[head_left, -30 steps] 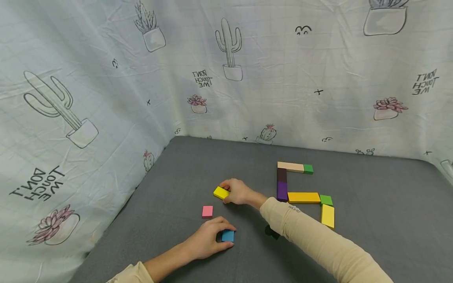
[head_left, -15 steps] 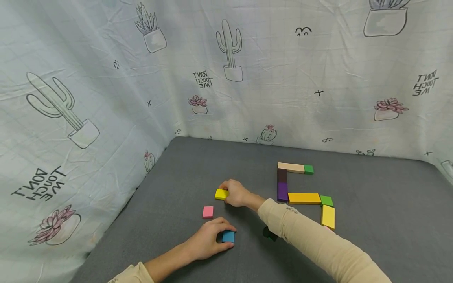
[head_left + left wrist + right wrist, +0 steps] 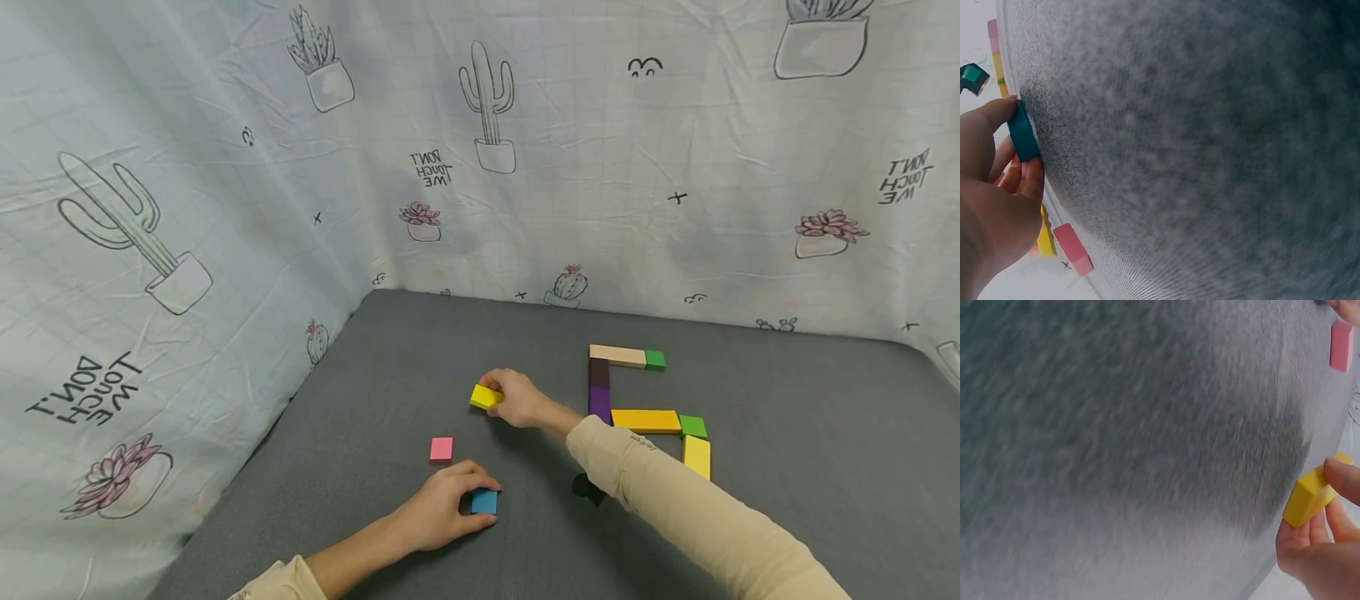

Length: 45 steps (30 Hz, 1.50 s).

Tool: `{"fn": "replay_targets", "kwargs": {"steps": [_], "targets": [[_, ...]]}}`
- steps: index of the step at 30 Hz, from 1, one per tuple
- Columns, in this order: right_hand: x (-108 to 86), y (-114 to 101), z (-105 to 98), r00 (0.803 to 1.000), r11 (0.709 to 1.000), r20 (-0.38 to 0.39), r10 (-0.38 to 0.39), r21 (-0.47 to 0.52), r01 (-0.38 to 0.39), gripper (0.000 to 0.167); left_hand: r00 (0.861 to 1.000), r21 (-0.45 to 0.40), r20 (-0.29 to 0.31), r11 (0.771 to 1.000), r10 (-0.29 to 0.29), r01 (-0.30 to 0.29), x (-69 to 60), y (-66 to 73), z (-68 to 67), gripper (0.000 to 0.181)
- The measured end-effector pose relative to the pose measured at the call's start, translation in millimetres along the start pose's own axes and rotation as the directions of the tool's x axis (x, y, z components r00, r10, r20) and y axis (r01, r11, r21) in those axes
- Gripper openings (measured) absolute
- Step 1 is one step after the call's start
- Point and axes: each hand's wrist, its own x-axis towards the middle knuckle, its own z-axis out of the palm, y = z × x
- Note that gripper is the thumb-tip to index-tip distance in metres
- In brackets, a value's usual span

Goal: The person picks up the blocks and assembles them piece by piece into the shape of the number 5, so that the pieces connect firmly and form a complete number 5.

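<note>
My right hand (image 3: 521, 402) pinches a small yellow block (image 3: 484, 397) between thumb and fingers. In the right wrist view this yellow block (image 3: 1304, 500) is tilted, and its lower edge seems raised off the cloth. Lower left in the head view, my left hand (image 3: 441, 510) holds a blue block (image 3: 484, 502) by its two edges, thumb on one and fingers on the other. The left wrist view has the same blue block (image 3: 1022, 134) lying on the grey surface. Just beyond the left hand lies a flat pink block (image 3: 441, 450), touched by neither hand.
To the right, blocks form an angular line: tan (image 3: 618, 356), green (image 3: 655, 361), dark brown (image 3: 598, 372), purple (image 3: 599, 402), orange-yellow (image 3: 645, 421), green (image 3: 693, 427) and yellow (image 3: 697, 457). My right sleeve (image 3: 675, 508) covers its near end. Patterned cloth (image 3: 570, 167) hangs behind.
My right hand first shifts the yellow block slightly, then carries it right and away from me, turning it a little. The left hand and blue block stay put.
</note>
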Motion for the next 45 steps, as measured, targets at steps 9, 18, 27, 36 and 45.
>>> {"fn": "replay_targets", "kwargs": {"steps": [9, 18, 27, 36, 45], "targets": [[-11.1, 15.0, -18.5, 0.999, 0.999, 0.050, 0.004, 0.034, -0.005, 0.042, 1.000, 0.004, -0.007, 1.000, -0.006, 0.006, -0.9, -1.2, 3.4, 0.029], [-32.0, 31.1, -42.9, 0.999, 0.998, 0.049, -0.023, 0.057, 0.020, 0.045, 1.000, -0.010, -0.012, 1.000, -0.017, 0.017, -1.1, -4.3, 6.3, 0.029], [-58.9, 45.2, -63.4, 0.998, 0.997, 0.014, -0.061, 0.045, 0.060, 0.045, 1.000, -0.010, -0.013, 1.000, -0.016, 0.016, -1.5, -2.9, 4.4, 0.030], [-86.8, 60.3, -77.1, 0.993, 0.988, 0.012, -0.118, 0.099, 0.117, 0.043, 1.000, -0.015, -0.005, 1.000, -0.024, 0.024, -0.8, -0.9, 2.3, 0.029], [-114.9, 66.4, -78.9, 0.987, 0.985, 0.034, -0.155, 0.078, 0.152, 0.042, 1.000, -0.011, -0.018, 1.000, -0.004, 0.004, -0.3, -0.1, 1.1, 0.029]]}}
